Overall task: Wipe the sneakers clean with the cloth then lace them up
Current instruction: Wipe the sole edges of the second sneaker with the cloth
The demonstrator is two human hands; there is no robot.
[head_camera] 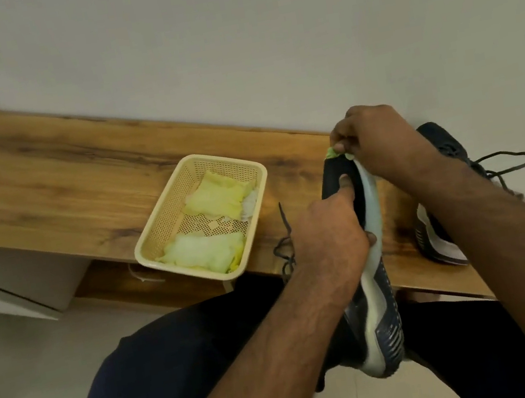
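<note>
My left hand grips a dark navy sneaker with a white sole, held on its side over the table edge, thumb pressed on the dark upper. At the sneaker's toe, my right hand pinches a small yellow-green cloth against it; most of the cloth is hidden under the fingers. A dark lace hangs loose to the left of my left hand. The second navy sneaker lies on the table behind my right forearm, its laces spread to the right.
A cream plastic basket holding folded yellow-green cloths sits on the wooden table, left of the sneaker. A plain wall runs behind the table. My dark-trousered legs are below the table edge, with a white unit at far left.
</note>
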